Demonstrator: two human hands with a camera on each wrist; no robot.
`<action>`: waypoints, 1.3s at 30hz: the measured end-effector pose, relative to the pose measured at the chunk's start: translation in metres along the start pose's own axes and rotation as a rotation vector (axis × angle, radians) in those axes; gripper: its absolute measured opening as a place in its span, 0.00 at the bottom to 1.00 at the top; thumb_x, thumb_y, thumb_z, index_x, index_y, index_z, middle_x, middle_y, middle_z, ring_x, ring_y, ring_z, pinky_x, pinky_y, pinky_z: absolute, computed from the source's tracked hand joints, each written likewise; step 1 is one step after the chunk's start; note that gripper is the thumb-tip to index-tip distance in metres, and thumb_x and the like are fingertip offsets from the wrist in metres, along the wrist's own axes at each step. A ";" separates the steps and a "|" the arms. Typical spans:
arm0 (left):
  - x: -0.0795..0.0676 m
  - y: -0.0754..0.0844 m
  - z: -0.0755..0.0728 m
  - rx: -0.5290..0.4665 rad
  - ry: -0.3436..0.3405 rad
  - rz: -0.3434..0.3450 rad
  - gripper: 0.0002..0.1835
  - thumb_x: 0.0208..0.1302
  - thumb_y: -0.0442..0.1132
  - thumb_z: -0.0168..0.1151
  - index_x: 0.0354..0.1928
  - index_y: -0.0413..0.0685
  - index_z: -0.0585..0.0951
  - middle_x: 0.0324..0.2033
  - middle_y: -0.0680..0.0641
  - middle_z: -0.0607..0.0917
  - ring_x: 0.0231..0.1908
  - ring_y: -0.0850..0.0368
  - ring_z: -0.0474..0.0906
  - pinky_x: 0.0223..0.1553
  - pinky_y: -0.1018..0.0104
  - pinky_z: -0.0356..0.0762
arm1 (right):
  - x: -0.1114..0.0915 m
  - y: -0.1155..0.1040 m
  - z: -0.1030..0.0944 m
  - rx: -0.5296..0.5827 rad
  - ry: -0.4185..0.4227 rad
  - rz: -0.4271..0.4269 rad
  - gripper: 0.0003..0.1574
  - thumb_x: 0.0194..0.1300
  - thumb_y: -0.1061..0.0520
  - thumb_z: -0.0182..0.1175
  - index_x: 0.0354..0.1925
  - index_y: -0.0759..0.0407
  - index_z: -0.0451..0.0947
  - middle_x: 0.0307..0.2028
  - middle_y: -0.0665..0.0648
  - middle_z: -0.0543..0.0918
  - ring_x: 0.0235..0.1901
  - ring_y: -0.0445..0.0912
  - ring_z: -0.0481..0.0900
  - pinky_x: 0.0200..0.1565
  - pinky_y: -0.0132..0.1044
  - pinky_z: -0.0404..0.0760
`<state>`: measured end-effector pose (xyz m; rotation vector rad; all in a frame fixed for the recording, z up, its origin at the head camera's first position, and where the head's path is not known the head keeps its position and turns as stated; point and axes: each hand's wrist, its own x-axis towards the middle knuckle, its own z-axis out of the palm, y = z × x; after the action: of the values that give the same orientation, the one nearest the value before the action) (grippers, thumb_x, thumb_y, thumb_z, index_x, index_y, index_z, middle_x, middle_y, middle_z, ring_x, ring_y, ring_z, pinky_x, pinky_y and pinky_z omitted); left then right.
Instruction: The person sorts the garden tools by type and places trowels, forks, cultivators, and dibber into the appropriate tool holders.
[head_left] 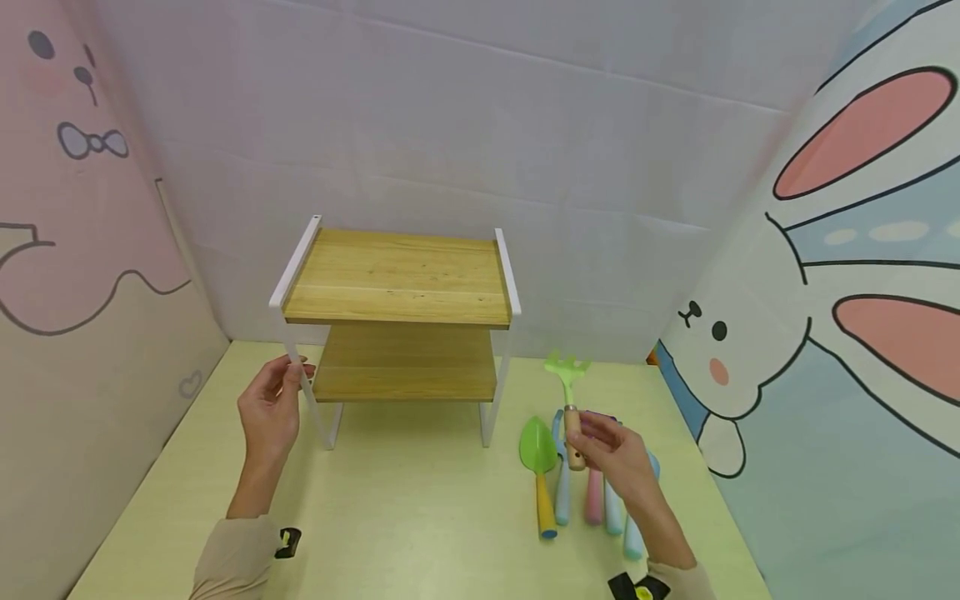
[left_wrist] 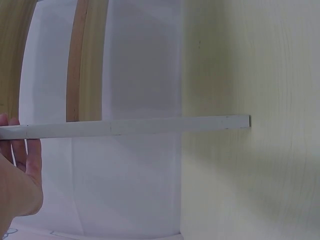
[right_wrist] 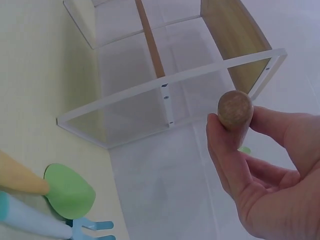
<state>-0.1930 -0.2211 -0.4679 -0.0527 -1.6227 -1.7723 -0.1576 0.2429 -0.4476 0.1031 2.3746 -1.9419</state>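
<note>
A two-tier wooden shelf (head_left: pixel 397 275) with a white metal frame stands on the table. My left hand (head_left: pixel 273 408) grips the frame's front left upright (left_wrist: pixel 150 126) just below the upper board. In my right hand (head_left: pixel 618 458) is a small green hand rake (head_left: pixel 567 372), pinched by its wooden handle (right_wrist: pixel 235 110) between thumb and fingers. Its prongs point away from me, above the other tools. In the right wrist view the handle's end faces the camera and hides most of the rake head.
Below my right hand lie several garden tools: a green trowel (head_left: pixel 537 446) with a yellow handle, a blue fork (head_left: pixel 562 483), a pink handle (head_left: pixel 593 497) and pale blue handles, partly hidden. Cloth walls with cartoon prints (head_left: pixel 750 333) enclose the table (head_left: pixel 405 517).
</note>
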 end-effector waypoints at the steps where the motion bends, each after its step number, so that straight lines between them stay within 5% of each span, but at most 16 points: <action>1: 0.000 0.000 0.000 -0.001 0.001 0.000 0.10 0.73 0.24 0.58 0.47 0.18 0.79 0.32 0.55 0.89 0.37 0.63 0.86 0.46 0.78 0.83 | -0.002 -0.003 0.001 0.002 -0.004 -0.007 0.31 0.71 0.59 0.67 0.68 0.68 0.72 0.59 0.69 0.80 0.44 0.40 0.87 0.45 0.34 0.88; 26: -0.002 0.002 0.001 0.048 0.005 -0.016 0.12 0.74 0.29 0.59 0.47 0.20 0.80 0.31 0.58 0.88 0.37 0.66 0.86 0.48 0.78 0.83 | -0.050 -0.064 0.016 -0.006 -0.034 -0.175 0.28 0.68 0.61 0.69 0.65 0.61 0.77 0.51 0.59 0.86 0.47 0.48 0.88 0.47 0.38 0.89; 39: 0.000 -0.002 0.000 0.020 0.007 -0.011 0.12 0.74 0.27 0.59 0.46 0.18 0.80 0.32 0.56 0.89 0.36 0.66 0.87 0.46 0.78 0.83 | -0.054 -0.083 0.037 0.020 -0.077 -0.317 0.29 0.66 0.66 0.69 0.64 0.63 0.77 0.53 0.57 0.87 0.47 0.48 0.87 0.47 0.36 0.88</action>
<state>-0.1939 -0.2210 -0.4692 -0.0283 -1.6382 -1.7629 -0.1112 0.1901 -0.3689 -0.3633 2.4437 -2.0512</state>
